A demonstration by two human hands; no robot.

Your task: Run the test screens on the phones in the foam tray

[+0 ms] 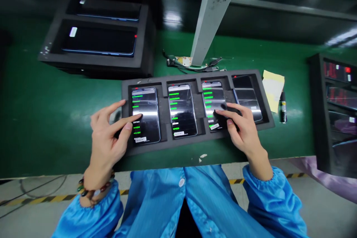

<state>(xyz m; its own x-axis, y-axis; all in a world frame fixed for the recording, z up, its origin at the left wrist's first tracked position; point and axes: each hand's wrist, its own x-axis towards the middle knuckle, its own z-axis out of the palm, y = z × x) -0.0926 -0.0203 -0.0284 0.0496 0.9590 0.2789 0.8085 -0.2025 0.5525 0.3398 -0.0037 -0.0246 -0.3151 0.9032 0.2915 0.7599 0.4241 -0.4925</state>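
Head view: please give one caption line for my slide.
Left hand and right hand tap two lit smartphones in a four-slot dark foam tray.

Phone factory line: foam tray [195, 141] of handsets [182, 109]

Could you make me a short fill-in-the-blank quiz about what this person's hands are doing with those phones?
1. The dark foam tray holds ____ phones.
2. The left hand touches the leftmost phone with its ____ finger.
3. The right hand touches the ____ phone from the left.
4. The bead bracelet sits on the ____ wrist.

Missing words: four; index; third; left
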